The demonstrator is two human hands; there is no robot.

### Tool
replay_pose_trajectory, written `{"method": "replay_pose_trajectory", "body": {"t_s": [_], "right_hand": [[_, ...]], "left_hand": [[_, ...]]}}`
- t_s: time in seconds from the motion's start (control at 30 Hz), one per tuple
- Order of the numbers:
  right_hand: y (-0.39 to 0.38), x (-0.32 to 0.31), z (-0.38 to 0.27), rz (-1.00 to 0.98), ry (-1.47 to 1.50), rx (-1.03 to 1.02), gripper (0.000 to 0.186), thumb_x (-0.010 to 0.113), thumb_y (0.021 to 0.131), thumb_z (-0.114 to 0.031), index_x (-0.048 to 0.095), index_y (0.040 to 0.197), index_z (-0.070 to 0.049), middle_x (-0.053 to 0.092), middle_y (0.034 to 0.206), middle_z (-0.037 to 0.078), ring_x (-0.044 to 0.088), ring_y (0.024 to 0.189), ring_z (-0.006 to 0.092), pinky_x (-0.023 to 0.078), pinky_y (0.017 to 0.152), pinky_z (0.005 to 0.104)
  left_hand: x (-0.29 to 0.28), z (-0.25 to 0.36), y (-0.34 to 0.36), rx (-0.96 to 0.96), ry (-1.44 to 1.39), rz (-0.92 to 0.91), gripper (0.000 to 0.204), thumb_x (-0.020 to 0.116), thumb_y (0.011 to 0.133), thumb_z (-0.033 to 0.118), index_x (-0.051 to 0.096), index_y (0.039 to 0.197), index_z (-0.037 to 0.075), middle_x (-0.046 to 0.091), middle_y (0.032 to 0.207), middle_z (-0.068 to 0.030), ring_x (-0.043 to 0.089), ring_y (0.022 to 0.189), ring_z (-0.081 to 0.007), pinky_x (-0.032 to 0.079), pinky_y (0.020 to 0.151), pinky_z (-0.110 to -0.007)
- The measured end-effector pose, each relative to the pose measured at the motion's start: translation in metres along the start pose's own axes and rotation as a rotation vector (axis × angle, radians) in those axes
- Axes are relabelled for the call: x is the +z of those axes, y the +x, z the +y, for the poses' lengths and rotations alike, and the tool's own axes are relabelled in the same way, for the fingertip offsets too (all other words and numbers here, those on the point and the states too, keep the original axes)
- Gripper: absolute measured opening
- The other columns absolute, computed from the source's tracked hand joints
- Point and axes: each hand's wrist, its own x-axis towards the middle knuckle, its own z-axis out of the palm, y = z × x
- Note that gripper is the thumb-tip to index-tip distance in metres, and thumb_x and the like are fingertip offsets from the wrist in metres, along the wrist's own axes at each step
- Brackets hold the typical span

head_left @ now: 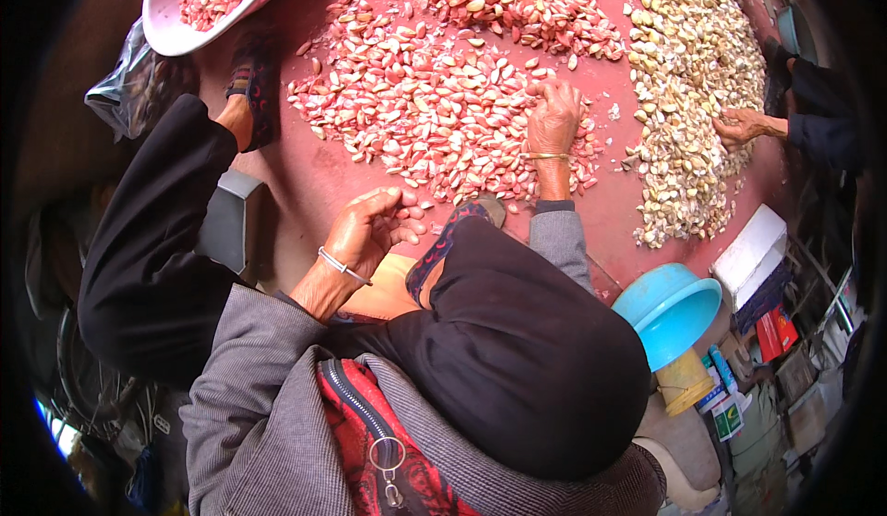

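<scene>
A wide spread of pink-red pieces that look like garlic cloves (pixel 407 91) covers the red surface in front of me. My right hand (pixel 556 117) reaches down onto its right side with bent fingers drawn together; what lies under the fingertips is hidden. My left hand (pixel 368 230) is just above the near edge of the spread, by my knee. Its fingers are loosely curled and apart, and nothing shows between them. A bangle (pixel 344 267) circles the left wrist, and a thin band (pixel 549 156) the right.
A denser heap of pink-red cloves (pixel 527 3) lies beyond, and a yellowish-white clove heap (pixel 688 100) to the right, touched by another person's hand (pixel 739 128). A white basin (pixel 166 26) holds pink-red cloves at far left. A blue basin (pixel 679 317) and white box (pixel 750 248) stand at right.
</scene>
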Motion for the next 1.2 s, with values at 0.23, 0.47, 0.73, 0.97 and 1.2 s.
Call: {"method": "replay_pose_trajectory", "body": {"t_s": [0.23, 0.47, 0.73, 0.97, 1.2], "right_hand": [[0.015, 0.002, 0.003, 0.054, 0.09, 0.016, 0.019, 0.058, 0.078, 0.004, 0.069, 0.085, -0.009, 0.064, 0.092, 0.007, 0.058, 0.095, 0.0288, 0.046, 0.088, 0.0407], [0.041, 0.017, 0.004, 0.034, 0.046, -0.029, 0.04, 0.052, 0.081, 0.006, 0.069, 0.111, -0.013, 0.064, 0.099, 0.009, 0.059, 0.098, 0.0311, 0.047, 0.089, 0.0425], [0.048, 0.025, 0.01, -0.028, -0.026, -0.012, 0.03, 0.056, 0.082, 0.0, 0.073, 0.099, -0.018, 0.062, 0.094, 0.007, 0.058, 0.099, 0.0291, 0.046, 0.087, 0.043], [0.035, 0.011, 0.031, 0.074, 0.08, 0.09, 0.016, 0.059, 0.082, -0.004, 0.071, 0.09, -0.012, 0.063, 0.091, 0.01, 0.059, 0.095, 0.0309, 0.047, 0.085, 0.0452], [0.047, 0.019, 0.022, -0.048, 0.084, -0.013, 0.013, 0.066, 0.084, -0.013, 0.071, 0.096, -0.012, 0.063, 0.093, 0.01, 0.059, 0.097, 0.0298, 0.047, 0.087, 0.0444]], "left_hand": [[0.002, 0.0, 0.001, -0.002, 0.002, 0.016, 0.029, 0.051, 0.102, 0.021, 0.061, 0.104, -0.005, 0.067, 0.095, -0.0169, 0.069, 0.083, -0.0263, 0.058, 0.073, -0.035], [0.001, -0.001, 0.002, -0.006, -0.006, 0.027, 0.029, 0.05, 0.102, 0.02, 0.061, 0.104, -0.007, 0.068, 0.096, -0.0179, 0.069, 0.082, -0.0263, 0.057, 0.072, -0.035], [0.0, 0.0, 0.002, -0.009, -0.004, 0.023, 0.03, 0.052, 0.101, 0.023, 0.062, 0.104, -0.005, 0.068, 0.095, -0.0165, 0.069, 0.083, -0.0262, 0.058, 0.073, -0.036], [-0.002, -0.001, 0.003, -0.015, 0.003, 0.006, 0.031, 0.053, 0.101, 0.025, 0.062, 0.103, -0.005, 0.068, 0.094, -0.0157, 0.069, 0.082, -0.0263, 0.058, 0.074, -0.037], [-0.003, -0.002, 0.004, -0.007, 0.017, 0.012, 0.031, 0.053, 0.101, 0.025, 0.063, 0.103, -0.005, 0.068, 0.093, -0.0155, 0.069, 0.082, -0.0267, 0.058, 0.074, -0.037]]}}
